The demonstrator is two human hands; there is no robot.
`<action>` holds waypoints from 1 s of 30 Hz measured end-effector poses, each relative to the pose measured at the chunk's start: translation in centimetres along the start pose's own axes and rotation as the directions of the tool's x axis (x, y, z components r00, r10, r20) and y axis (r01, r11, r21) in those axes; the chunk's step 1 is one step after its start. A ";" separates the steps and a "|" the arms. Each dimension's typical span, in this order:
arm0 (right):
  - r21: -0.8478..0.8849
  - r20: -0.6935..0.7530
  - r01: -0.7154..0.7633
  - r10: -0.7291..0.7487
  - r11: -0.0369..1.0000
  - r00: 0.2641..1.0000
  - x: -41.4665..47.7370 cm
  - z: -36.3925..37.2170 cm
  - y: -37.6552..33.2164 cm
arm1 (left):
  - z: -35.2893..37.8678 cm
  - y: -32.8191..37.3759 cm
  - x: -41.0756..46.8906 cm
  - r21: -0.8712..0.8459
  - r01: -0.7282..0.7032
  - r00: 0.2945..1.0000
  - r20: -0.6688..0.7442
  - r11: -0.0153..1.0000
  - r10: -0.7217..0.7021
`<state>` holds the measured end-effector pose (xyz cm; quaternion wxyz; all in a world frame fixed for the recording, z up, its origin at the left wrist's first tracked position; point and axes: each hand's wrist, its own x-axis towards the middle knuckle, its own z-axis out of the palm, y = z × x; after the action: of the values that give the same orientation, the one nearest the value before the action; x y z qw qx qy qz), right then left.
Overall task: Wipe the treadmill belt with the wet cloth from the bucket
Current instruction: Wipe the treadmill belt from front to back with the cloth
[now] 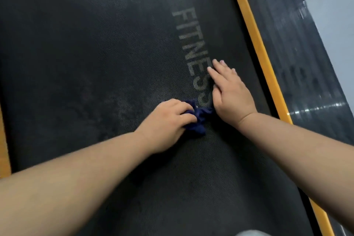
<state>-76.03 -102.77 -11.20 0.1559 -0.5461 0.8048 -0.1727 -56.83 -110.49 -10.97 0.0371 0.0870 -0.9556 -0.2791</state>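
Across the black textured treadmill belt (95,53), wiping is under way: the left hand (166,120) grips the crumpled dark-blue wet cloth (199,119) while the right hand (229,92) lies flat beside it, so the next stroke probably needs steady pressure.

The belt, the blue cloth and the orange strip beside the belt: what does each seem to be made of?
Belt: probably rubber or PVC, matte black; a fine woven-looking texture covers it.
Cloth: soft fabric, dark blue; it bunches in folds under the left hand.
Orange strip: smooth, rigid-looking, perhaps painted metal or plastic; I cannot tell which.
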 end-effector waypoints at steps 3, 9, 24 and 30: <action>-0.007 0.019 0.019 -0.019 1.000 1.000 0.4 0.1 -0.2 | -1.6 -3.4 3.1 0.113 -0.049 0.999 -0.008 0.992 0.050; -0.004 0.037 -0.025 0.025 1.000 0.999 -1.7 1.1 -0.8 | -2.6 -5.1 3.8 0.098 0.315 0.923 -0.262 0.944 -0.281; 0.011 -0.008 -0.015 0.016 1.000 1.000 -1.5 1.7 -1.8 | -0.8 -3.7 -0.5 0.070 0.172 0.964 -0.220 0.983 -0.153; 0.022 -0.009 0.011 -0.010 1.000 1.000 0.2 0.6 -1.7 | -2.4 -5.1 -1.0 0.049 -0.153 0.988 0.001 0.987 0.153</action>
<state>-74.40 -103.64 -11.01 0.1573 -0.5477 0.8007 -0.1850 -54.86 -115.77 -11.69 0.0574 0.0144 -0.9660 -0.2518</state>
